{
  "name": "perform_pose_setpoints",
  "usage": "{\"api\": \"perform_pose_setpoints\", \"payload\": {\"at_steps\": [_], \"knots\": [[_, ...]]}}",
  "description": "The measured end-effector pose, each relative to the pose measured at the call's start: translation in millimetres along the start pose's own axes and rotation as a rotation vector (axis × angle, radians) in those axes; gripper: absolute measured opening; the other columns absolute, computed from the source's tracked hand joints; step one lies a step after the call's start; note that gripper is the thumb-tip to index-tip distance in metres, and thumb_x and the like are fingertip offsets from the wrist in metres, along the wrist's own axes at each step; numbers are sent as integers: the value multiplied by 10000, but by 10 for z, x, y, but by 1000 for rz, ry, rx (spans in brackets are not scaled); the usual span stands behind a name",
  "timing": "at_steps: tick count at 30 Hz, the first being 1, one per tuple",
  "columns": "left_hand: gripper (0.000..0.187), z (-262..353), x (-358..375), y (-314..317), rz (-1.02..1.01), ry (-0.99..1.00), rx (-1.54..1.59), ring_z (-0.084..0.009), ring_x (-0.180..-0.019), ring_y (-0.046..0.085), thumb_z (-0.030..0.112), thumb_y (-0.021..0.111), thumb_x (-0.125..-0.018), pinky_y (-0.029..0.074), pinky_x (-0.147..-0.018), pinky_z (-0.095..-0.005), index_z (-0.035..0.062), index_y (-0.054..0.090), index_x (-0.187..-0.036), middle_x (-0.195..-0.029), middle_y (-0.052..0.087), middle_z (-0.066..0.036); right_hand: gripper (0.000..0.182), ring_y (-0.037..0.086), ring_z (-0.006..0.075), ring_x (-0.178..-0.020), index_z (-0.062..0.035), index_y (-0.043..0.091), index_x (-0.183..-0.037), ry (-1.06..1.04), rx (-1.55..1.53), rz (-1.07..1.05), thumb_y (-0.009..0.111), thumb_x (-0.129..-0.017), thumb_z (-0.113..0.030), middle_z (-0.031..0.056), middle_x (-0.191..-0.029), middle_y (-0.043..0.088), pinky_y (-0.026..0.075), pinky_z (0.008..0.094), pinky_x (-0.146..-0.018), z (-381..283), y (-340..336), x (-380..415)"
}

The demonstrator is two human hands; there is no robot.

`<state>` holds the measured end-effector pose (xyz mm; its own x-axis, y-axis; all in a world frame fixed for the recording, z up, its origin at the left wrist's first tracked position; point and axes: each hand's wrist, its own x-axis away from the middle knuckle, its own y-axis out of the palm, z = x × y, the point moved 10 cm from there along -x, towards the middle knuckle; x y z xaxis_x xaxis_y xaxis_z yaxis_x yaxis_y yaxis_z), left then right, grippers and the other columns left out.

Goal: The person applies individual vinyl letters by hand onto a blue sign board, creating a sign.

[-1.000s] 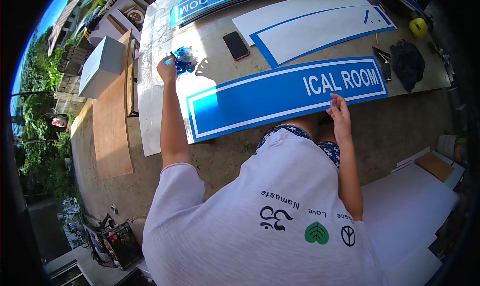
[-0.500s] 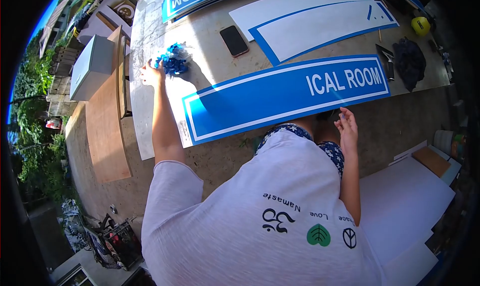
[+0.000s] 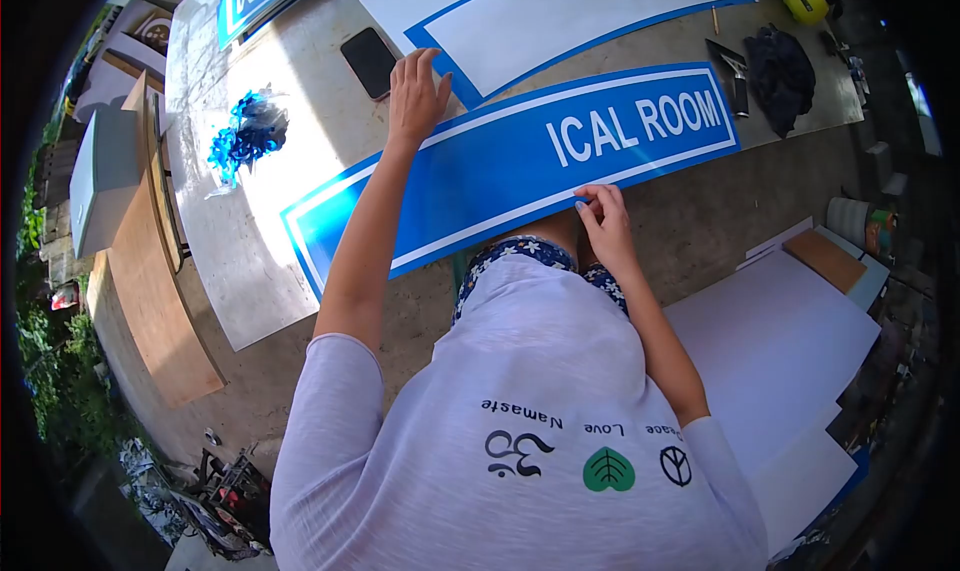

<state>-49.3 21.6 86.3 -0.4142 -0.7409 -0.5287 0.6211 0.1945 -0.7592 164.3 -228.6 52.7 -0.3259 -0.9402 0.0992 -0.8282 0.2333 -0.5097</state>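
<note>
A long blue sign panel [image 3: 480, 171] with a white border and the white letters "ICAL ROOM" lies along the near side of the table. My left hand [image 3: 418, 96] is over its upper edge, beside the black phone [image 3: 369, 63], fingers extended and thumb apart, with nothing visible in it. At the sign's lower edge, my right hand [image 3: 605, 221] has thumb and fingertips pressed together; whatever is between them is too small to make out. A pile of blue sticker scraps [image 3: 244, 141] sits on the table, left of the sign.
Behind the sign lies a white panel with blue edging [image 3: 540, 31]. Stacked blue signs [image 3: 262, 1] are at the back left. A cutter [image 3: 738, 79], dark cloth [image 3: 781, 79] and yellow object [image 3: 805, 6] are on the right. White sheets [image 3: 770, 341] lie lower right.
My left hand has left the blue scraps and moved right to the sign's upper edge near the phone. My right hand has come leftward along the lower edge, its fingers closing. The view has shifted.
</note>
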Motion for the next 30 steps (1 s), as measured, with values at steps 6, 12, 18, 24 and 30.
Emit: {"api": "perform_pose_setpoints", "payload": {"at_steps": [6, 12, 18, 24, 30], "knots": [[455, -64, -242, 604, -82, -10, 79, -342, -1151, 460, 197, 634, -861, 391, -994, -423, 65, 463, -1261, -1246, 483, -147, 116, 560, 270, -932, -45, 627, -978, -142, 108, 55, 642, -865, -70, 105, -1038, 497, 475, 341, -776, -227, 249, -442], [512, -144, -254, 666, -103, -82, 68, -360, -1178, 422, 261, 637, -865, 385, -1003, -446, 90, 418, -1296, -1306, 419, -145, 116, 569, 262, -862, -29, 638, -965, -304, 227, 170, 667, -854, -51, 109, -991, 514, 499, 353, -731, -353, 500, -909], [519, -191, -249, 738, -134, -69, 65, -372, -1190, 409, 312, 631, -871, 335, -1044, -473, 107, 418, -1297, -1299, 428, -136, 142, 577, 225, -765, -38, 678, -921, -307, 305, 231, 735, -791, -33, 81, -922, 542, 503, 330, -658, -281, 577, -932], [632, -151, -321, 691, -260, -150, 74, -397, -1220, 391, 229, 655, -820, 342, -1022, -506, 48, 351, -1343, -1333, 396, -214, 209, 556, 204, -722, -51, 716, -924, -380, 409, 245, 769, -726, -13, 55, -849, 573, 474, 311, -620, -367, 584, -888], [639, -165, -309, 722, -274, -145, 47, -386, -1228, 390, 227, 647, -819, 333, -1029, -513, 56, 341, -1354, -1335, 393, -209, 216, 570, 204, -724, -48, 731, -921, -441, 462, 215, 781, -716, -1, 59, -848, 582, 472, 299, -614, -419, 625, -894]]}}
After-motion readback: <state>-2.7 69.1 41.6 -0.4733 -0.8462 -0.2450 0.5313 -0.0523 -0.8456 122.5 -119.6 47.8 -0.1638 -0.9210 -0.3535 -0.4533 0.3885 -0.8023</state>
